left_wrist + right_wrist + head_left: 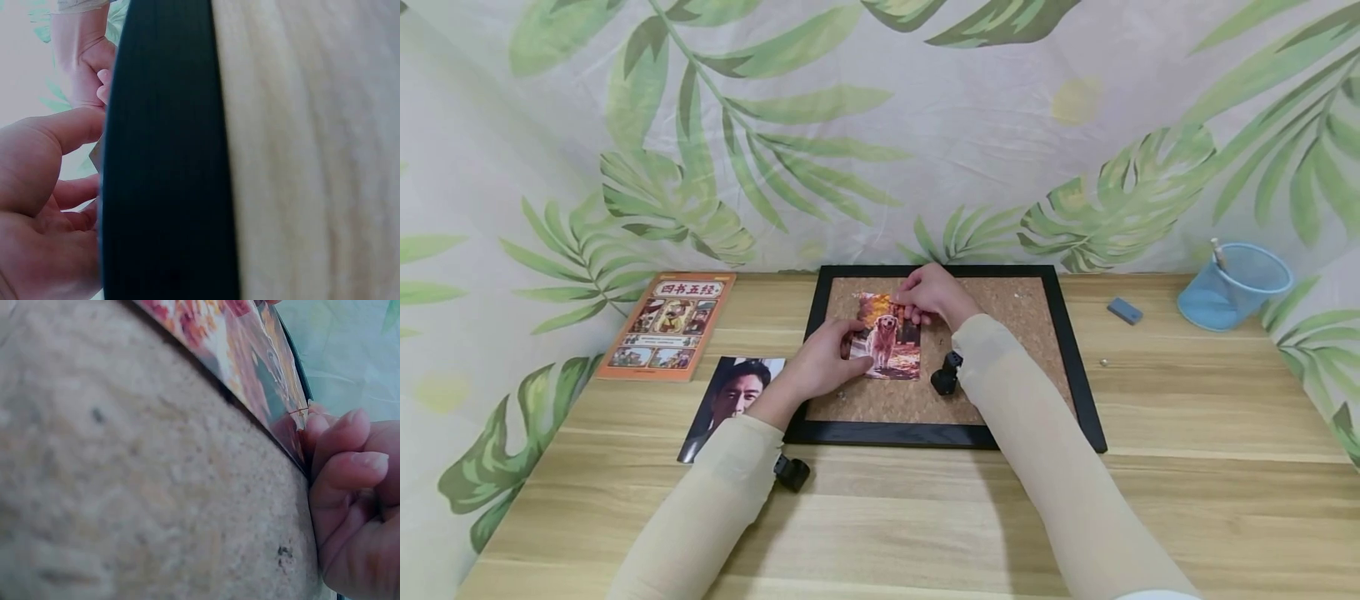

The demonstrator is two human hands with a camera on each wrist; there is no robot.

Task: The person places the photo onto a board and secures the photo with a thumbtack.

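A photo of a golden dog (883,340) lies on the cork board (880,408), which has a black frame (169,150). Along the photo's left side, my left hand (822,360) rests with thumb and fingers spread, pressing its edge. At the photo's top right corner, my right hand (934,295) pinches a small pin. In the right wrist view the pin's thin needle (300,410) shows beside the fingertips at the corner; its head is mostly hidden. The other fingers of that hand are curled near the cork.
A portrait photo (741,390) lies left of the board, partly under the left wrist. Behind it is an orange book (668,327). To the right are a small pin (1103,362), a blue eraser (1124,311) and a blue mesh pen holder (1221,296). A leaf-patterned cloth (970,150) hangs behind.
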